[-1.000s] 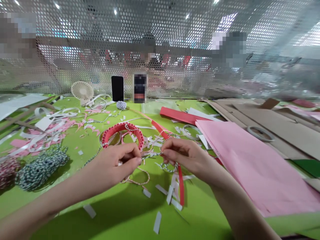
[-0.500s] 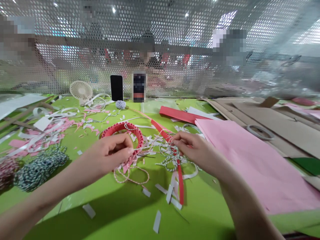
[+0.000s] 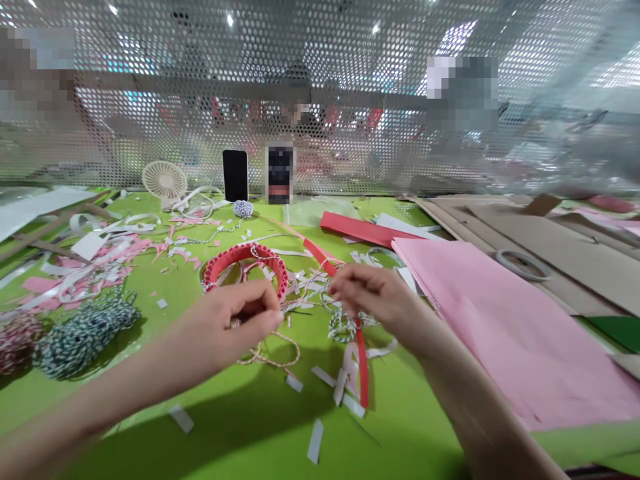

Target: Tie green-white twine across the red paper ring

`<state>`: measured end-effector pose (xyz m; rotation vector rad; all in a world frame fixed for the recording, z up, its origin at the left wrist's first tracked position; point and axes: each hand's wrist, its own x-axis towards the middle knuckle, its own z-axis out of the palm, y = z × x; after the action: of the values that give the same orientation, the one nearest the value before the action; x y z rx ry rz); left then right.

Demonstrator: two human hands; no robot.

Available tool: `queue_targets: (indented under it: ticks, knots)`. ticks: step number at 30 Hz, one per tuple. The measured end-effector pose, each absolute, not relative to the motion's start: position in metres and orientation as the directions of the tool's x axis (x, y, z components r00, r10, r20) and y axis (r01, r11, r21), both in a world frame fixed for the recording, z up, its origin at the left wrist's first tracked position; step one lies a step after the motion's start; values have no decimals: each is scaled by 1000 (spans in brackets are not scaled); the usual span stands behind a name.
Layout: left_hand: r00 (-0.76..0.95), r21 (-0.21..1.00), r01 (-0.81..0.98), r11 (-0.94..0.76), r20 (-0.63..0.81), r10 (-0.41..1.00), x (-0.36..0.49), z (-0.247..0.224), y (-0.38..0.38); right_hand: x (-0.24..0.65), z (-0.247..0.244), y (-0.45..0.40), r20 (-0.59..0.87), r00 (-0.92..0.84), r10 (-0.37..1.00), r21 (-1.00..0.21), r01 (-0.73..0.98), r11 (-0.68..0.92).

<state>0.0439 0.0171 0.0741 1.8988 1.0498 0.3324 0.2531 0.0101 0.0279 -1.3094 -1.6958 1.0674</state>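
My left hand point(image 3: 245, 317) is closed in a pinch in front of the red scalloped ring point(image 3: 216, 257). Its thumb and forefinger press together on a thin twine, most of which is hard to see now. To its right, my right hand point(image 3: 373, 293) is also pinched, over a tangle of green-and-white twine point(image 3: 343, 327). The fingers partly cover where they grip this twine. Under the right hand runs a narrow red strip point(image 3: 363, 370), with twine wrapped around it higher up. Pink-and-white twine point(image 3: 280, 360) lies in loops below the left hand.
Hanks of green-and-white twine point(image 3: 87, 333) and red-and-white twine point(image 3: 17, 343) lie left. Pink sheets point(image 3: 490, 320), a tape roll point(image 3: 523, 265) and cardboard point(image 3: 565, 247) lie right. A small fan point(image 3: 165, 180) and a phone point(image 3: 235, 175) stand behind, before a perforated screen point(image 3: 350, 140).
My left hand has moved right and slightly down, away from the ring. My right hand has shifted a little left and down over the twine, narrowing the gap between the hands.
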Motion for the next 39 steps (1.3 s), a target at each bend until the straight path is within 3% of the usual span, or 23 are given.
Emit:
queue_targets:
  ticks: [4,6,8,10,12,13,15,18,21,25,28,31,34,36,39]
  knots:
    - [566,843,501,-196,-148,811,39,80,20,294,26,24,291,281,915,-658,753,-22]
    - [572,845,493,-206,-137,808,39,79,21,298,27,25,368,336,867,-565,822,-78]
    - [581,849,491,-193,-154,800,39,77,21,287,29,22,377,251,892,-572,820,11]
    - [594,852,492,-178,-179,784,41,74,21,264,32,14,354,32,935,-658,719,224]
    - [623,853,490,-180,-198,757,41,71,21,239,35,5,212,-291,933,-811,480,334]
    - [642,852,488,-190,-203,739,42,70,21,228,36,0,179,-409,895,-872,355,336]
    - [670,850,481,-216,-197,716,42,70,20,216,38,-7,111,-464,879,-952,203,228]
    - [659,836,488,-251,-165,733,41,73,20,219,37,-8,73,-400,914,-986,112,127]
    - [623,804,523,-282,-134,771,39,75,25,236,35,-2,125,-288,949,-989,40,143]
    - [583,801,518,-301,-73,809,34,73,38,255,36,5,182,18,983,-962,-205,182]
    - [546,813,514,-274,-63,836,28,72,46,270,37,10,192,312,930,-895,-334,297]
    - [516,816,508,-274,-34,856,22,71,51,288,33,16,187,540,820,-870,-298,394]
    - [488,858,431,-278,38,872,21,72,50,293,29,19,264,630,730,-894,-125,430]
    - [515,897,365,-250,30,857,24,72,45,282,29,16,352,613,707,-898,8,440]
    - [586,929,338,-150,-83,806,33,70,33,250,34,5,457,351,817,-889,157,430]
